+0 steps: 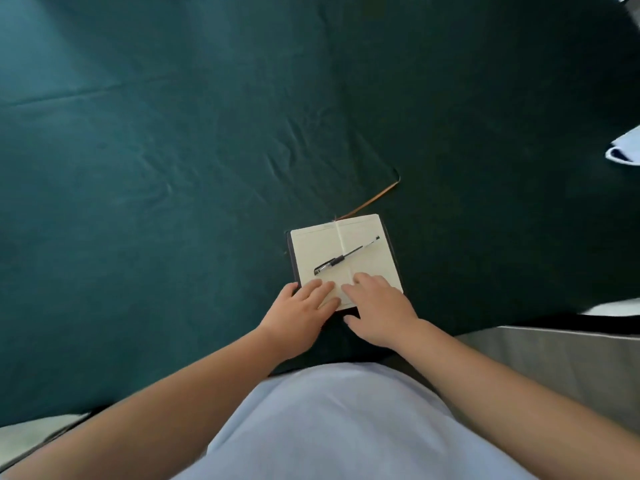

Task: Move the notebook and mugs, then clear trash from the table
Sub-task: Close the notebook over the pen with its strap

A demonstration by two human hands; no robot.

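An open notebook [374, 268] with cream pages and a dark cover lies on the green tablecloth [173, 168] near the table's front edge. A black pen [346, 256] rests diagonally across its pages. An orange ribbon bookmark [370, 200] trails from its top edge. My left hand [298, 317] lies on the lower left page, fingers spread, thumb at the cover's edge. My right hand [377, 306] presses flat on the lower right page, thumb hanging off the bottom edge. No mugs are in view.
A white object with a dark rim [623, 150] pokes in at the right edge. A grey surface [554, 362] sits beyond the table's front right corner. My light blue shirt [329, 427] fills the bottom of the view.
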